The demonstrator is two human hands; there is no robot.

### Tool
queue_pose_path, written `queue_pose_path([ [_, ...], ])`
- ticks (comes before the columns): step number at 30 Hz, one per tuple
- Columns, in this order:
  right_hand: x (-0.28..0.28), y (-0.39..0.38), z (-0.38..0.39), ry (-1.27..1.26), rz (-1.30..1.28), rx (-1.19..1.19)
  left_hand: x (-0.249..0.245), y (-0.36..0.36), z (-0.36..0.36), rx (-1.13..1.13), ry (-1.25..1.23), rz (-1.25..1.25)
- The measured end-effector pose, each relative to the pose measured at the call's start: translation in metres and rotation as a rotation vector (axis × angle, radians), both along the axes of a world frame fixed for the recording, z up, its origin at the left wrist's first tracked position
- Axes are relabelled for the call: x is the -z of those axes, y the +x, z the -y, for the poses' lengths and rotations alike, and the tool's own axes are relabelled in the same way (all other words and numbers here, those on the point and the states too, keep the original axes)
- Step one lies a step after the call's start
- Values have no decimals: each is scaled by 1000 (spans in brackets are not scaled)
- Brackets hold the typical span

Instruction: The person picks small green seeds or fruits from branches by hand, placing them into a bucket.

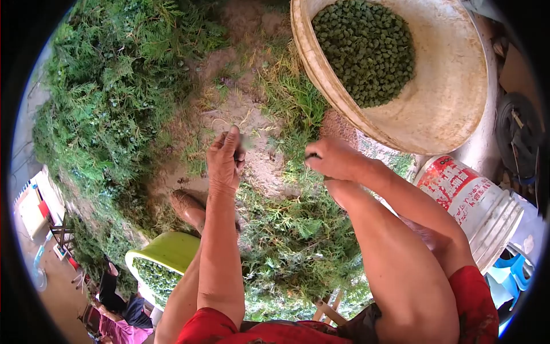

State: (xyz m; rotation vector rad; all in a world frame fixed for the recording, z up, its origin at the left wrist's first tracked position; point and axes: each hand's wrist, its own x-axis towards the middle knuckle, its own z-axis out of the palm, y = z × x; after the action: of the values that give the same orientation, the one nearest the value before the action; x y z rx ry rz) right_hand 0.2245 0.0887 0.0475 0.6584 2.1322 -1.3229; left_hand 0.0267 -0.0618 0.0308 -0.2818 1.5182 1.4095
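My left hand (pixel 227 159) is closed in front of me over bare sandy ground, thumb pressed against the fingers; a thin pale stem shows near its fingertips, but what it grips is too blurred to tell. To its right, my right hand (pixel 329 157) is closed above my knee, with something small and dark at its fingers that I cannot make out. Green conifer sprigs (pixel 303 221) lie beneath and between my arms. A big tilted whitish tub (pixel 444 86) at the upper right holds many small green cones (pixel 366 51).
Heaped conifer branches (pixel 109 97) fill the left. A yellow-green basin (pixel 177 249) of small cones stands by my left leg. At the right are a red-and-white bucket (pixel 458 192) and a black wheel (pixel 518 137). Another person (pixel 117 327) is partly visible at the lower left.
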Motion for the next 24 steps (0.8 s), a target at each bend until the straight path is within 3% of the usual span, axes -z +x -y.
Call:
queue_pose_path([
  [1,2,2,-1,-29,-88,205,-6,4,-5,139,-9,-131],
  [3,15,2,3,4,-171,280,-11,17,-14,364,-80,-329],
  [4,18,1,5,37,-254,357,-4,22,-13,367,-82,-329],
  [6,18,-5,6,6,-195,372,25,35,-7,545,-17,-605],
  [8,21,-8,5,-20,-133,382,33,47,-12,561,-4,-708],
  [10,28,-6,9,-19,-217,327,26,55,-18,720,-181,-906],
  [15,32,-10,24,-169,-238,396,33,61,-14,730,-219,-1074],
  [17,31,-12,21,-193,-227,422,27,57,-12,527,-108,-562],
  [18,22,-15,16,-303,-166,504,20,57,-12,531,-105,-562],
  [20,6,-17,9,-415,-105,588,-1,54,-12,185,158,-8],
  [22,-5,-18,5,-650,-82,707,-16,53,-15,175,175,45],
  [24,-12,-22,6,-668,-109,687,-21,54,-17,174,220,34],
])
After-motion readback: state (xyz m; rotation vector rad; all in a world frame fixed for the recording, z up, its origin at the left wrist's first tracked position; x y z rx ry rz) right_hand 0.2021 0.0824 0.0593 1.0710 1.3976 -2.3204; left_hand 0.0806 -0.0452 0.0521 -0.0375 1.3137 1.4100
